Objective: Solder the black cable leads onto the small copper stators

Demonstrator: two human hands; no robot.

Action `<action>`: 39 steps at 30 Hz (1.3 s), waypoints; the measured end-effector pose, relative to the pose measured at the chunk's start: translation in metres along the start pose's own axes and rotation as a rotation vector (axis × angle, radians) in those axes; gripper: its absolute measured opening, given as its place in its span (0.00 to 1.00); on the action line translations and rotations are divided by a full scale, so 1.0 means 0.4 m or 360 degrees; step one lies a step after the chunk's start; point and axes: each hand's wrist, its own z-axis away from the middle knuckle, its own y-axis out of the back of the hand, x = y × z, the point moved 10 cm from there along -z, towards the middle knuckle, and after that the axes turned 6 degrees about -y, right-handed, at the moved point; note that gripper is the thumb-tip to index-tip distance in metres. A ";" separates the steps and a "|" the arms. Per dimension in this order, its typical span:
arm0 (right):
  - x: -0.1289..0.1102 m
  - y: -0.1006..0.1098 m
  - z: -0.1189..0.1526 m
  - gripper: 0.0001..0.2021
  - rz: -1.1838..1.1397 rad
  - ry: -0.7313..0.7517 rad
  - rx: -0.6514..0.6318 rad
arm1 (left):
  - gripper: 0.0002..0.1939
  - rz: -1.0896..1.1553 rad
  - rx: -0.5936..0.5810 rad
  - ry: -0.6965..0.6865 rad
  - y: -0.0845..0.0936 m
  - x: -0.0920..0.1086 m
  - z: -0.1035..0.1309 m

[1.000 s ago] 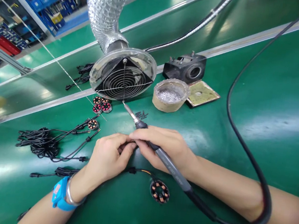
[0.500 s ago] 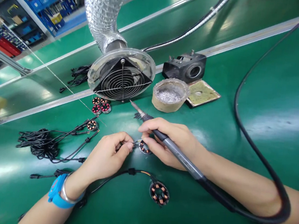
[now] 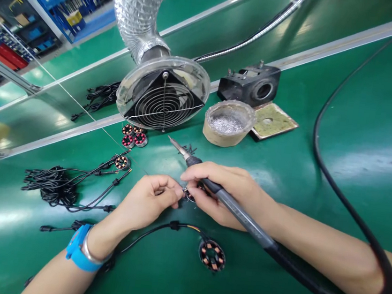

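Note:
My right hand (image 3: 226, 193) is wrapped round a soldering iron (image 3: 241, 216), whose bare tip points up and left, clear of the parts. Its thumb and fingertips also rest at a small ring-shaped coil part (image 3: 189, 195), mostly hidden by the fingers. From the left, my left hand (image 3: 154, 199) pinches thin wire ends at the edge of that part. Nearer the front edge lies a larger coil ring (image 3: 212, 255) joined to a black cable (image 3: 151, 231).
A fume extractor (image 3: 162, 96) stands behind my hands. Right of it are a solder-filled bowl (image 3: 229, 122), a yellowish sponge tray (image 3: 273, 122) and a black holder (image 3: 249, 84). Bundled cables (image 3: 52, 186) and small coil rings (image 3: 134, 136) lie left.
My left hand's fingertips have moved right, closer to my right hand, and the small coil part is now more covered. The whole view has shifted slightly.

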 end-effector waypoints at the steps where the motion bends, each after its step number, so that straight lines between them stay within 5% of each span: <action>1: -0.001 0.000 0.000 0.13 0.0008 -0.0002 0.0004 | 0.11 0.0047 0.0013 0.0019 0.000 -0.004 -0.001; 14: -0.002 -0.005 0.004 0.14 0.0025 -0.0082 -0.0055 | 0.12 0.0201 0.0039 0.0001 -0.003 -0.004 -0.008; 30: -0.036 -0.011 0.019 0.18 -0.0030 0.0193 -0.0056 | 0.07 0.0150 0.0045 0.0095 0.001 -0.017 -0.008; 39: 0.019 -0.038 0.017 0.18 -0.0013 -0.0177 -0.0150 | 0.09 0.0242 0.0140 0.0149 0.013 -0.022 -0.008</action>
